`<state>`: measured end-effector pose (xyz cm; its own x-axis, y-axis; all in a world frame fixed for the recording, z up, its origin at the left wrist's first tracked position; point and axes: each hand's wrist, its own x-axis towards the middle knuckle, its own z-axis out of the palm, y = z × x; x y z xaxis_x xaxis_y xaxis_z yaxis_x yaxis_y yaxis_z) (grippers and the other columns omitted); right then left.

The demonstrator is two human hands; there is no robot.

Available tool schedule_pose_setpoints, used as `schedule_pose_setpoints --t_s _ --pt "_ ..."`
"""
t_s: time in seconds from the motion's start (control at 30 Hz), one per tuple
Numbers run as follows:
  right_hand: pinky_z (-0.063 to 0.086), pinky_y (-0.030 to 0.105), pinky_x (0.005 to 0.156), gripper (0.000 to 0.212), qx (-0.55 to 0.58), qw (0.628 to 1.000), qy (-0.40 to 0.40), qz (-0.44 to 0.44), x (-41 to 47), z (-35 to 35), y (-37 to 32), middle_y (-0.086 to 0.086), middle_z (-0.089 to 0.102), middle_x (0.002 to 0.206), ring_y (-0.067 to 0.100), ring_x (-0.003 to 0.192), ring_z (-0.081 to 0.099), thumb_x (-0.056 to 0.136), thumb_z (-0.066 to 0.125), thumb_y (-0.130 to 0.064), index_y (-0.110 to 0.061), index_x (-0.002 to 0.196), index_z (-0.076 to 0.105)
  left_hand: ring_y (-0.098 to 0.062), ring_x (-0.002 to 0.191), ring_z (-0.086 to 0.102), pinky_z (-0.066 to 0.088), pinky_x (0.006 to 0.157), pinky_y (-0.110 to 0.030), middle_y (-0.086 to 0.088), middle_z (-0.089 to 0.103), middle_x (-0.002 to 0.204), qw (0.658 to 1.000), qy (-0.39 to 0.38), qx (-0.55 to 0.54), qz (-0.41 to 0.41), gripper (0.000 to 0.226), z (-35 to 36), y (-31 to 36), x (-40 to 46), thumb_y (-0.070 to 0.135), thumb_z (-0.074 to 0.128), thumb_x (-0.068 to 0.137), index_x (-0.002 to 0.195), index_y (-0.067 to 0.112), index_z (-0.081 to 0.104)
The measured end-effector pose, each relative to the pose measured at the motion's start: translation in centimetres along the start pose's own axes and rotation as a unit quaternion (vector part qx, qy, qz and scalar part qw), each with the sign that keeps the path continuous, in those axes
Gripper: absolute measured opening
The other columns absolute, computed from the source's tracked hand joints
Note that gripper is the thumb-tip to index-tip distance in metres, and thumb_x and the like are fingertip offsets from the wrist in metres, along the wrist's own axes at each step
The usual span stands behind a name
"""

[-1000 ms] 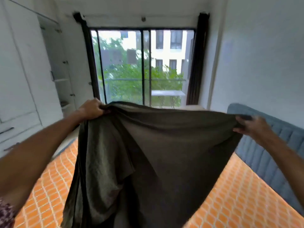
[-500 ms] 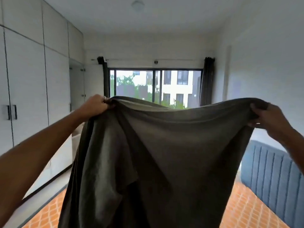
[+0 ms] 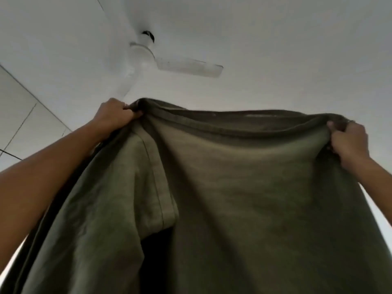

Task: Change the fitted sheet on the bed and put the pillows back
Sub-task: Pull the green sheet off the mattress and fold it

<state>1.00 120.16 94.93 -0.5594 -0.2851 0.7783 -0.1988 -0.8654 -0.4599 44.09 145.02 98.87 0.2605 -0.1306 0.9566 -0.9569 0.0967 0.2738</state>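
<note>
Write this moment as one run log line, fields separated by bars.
step: shaking out olive sheet | left hand: grips top edge | right hand: grips top edge | sheet: held high, hanging | above: ceiling fan

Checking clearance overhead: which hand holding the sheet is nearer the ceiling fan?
The left hand, gripping the olive sheet just below the ceiling fan; the right hand is farther off.

I see the sheet (image 3: 233, 198) hanging between left hand (image 3: 114, 115) and right hand (image 3: 350, 143), ceiling fan (image 3: 161, 58) above its left corner
</note>
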Motion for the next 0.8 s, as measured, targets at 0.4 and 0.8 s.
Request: schedule_pose_setpoints --t_s 0.4,0.8 --pt "0.047 0.037 0.071 0.023 -0.327 0.916 -0.231 0.024 -7.2 3.7 13.4 0.015 0.06 0.069 0.03 0.06 0.061 0.09 0.059 -0.024 -0.012 0.071 0.055 -0.028 0.102 0.062 0.045 0.086 -0.03 -0.013 0.068 0.11 0.914 -0.314 0.242 -0.082 0.053 17.0 -13.7 -6.4 0.049 0.074 0.077 0.101 0.002 0.07" --pt "0.047 0.045 0.088 0.044 -0.497 0.73 -0.43 0.19 -30.6 -8.6 29.7 0.033 0.061 0.11 0.045 0.103 0.059 0.091 0.048 -0.036 0.003 0.104 0.064 -0.039 0.101 0.062 0.043 0.072 -0.035 -0.023 0.065 0.106 0.826 -0.366 0.226 -0.365 0.069 21.1 -24.3 -38.8 0.066 0.068 0.073 0.092 -0.001 0.062"
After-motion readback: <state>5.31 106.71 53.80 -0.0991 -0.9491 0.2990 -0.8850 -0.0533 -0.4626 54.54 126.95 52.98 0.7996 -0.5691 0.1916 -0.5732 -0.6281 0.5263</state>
